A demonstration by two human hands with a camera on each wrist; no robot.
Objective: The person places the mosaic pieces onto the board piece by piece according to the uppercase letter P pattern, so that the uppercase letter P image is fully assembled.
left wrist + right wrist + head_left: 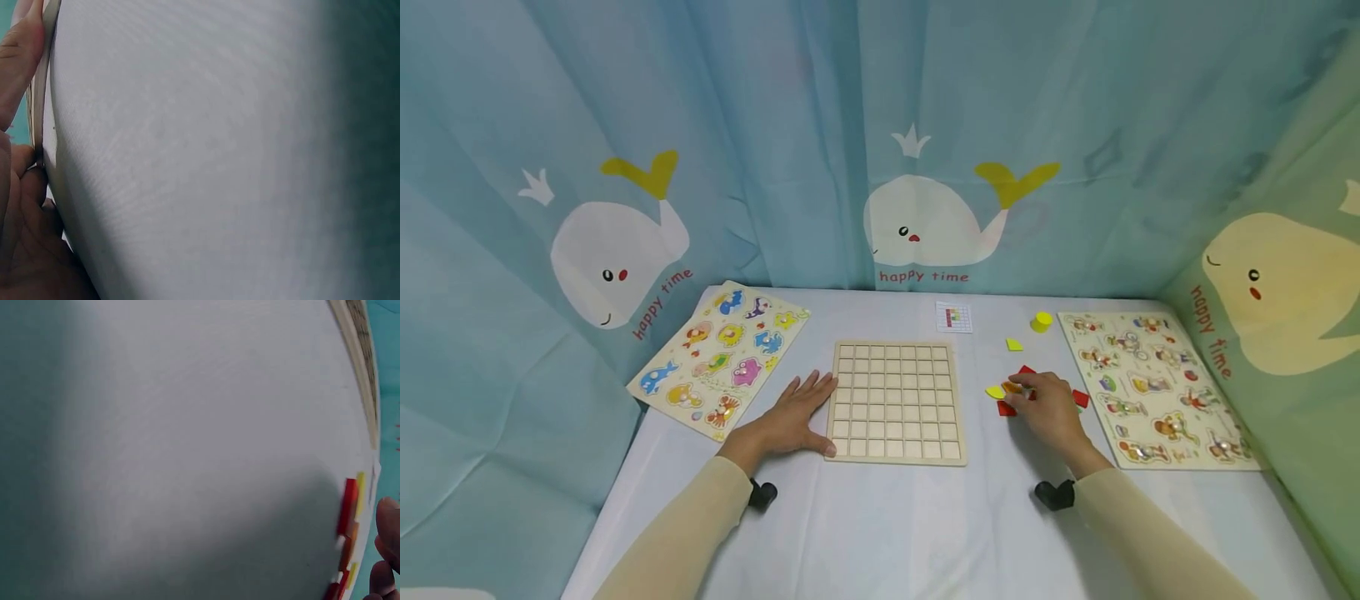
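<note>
A light wooden grid board (897,404) with square cells lies in the middle of the table. My left hand (786,419) is spread at its left side, thumb and fingertips touching the edge; the left wrist view shows its thumb (22,53) along that edge. My right hand (1049,410) reaches over a loose group of small coloured pieces, thumb and finger apart. Around its fingertips lie a yellow piece (995,392), an orange piece (1012,387) and a red piece (1007,408). Another red piece (1080,398) shows beyond the knuckles; the hand hides part of the group.
A sea-animal peg puzzle (703,408) lies at the left, a figure peg puzzle (1120,454) at the right. Behind the board is a small printed pattern card (953,317). A yellow quarter-round piece (1014,344) and a yellow cylinder-like stack (1041,322) stand farther back, before the curtain (805,167).
</note>
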